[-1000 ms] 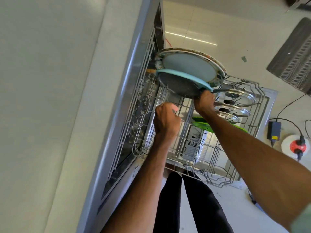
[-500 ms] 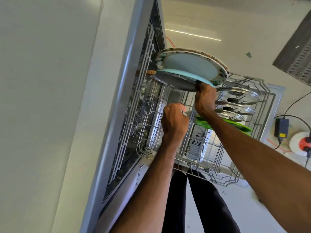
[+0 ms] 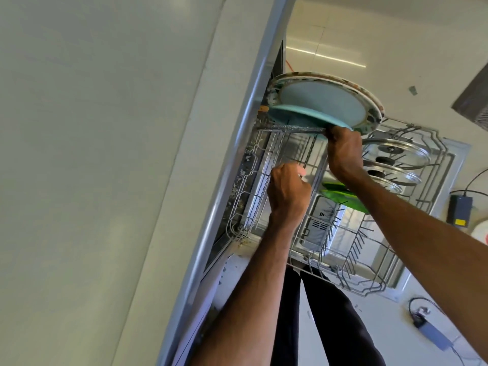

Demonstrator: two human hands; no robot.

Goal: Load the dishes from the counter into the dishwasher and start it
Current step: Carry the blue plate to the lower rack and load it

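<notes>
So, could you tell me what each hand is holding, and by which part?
The right hand grips the teal plate by its near rim; the left hand is curled round a small pink item, mostly hidden.

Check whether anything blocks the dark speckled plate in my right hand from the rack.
Nothing visible. The right hand holds the dark speckled plate beside the teal plate, over bare rack tines; the left hand, gripping something pink, is clear of it.

The right hand (image 3: 343,154) grips the teal plate (image 3: 298,114) above the rack (image 3: 369,249). The left hand (image 3: 287,191) holds a pink thing (image 3: 301,170).
</notes>
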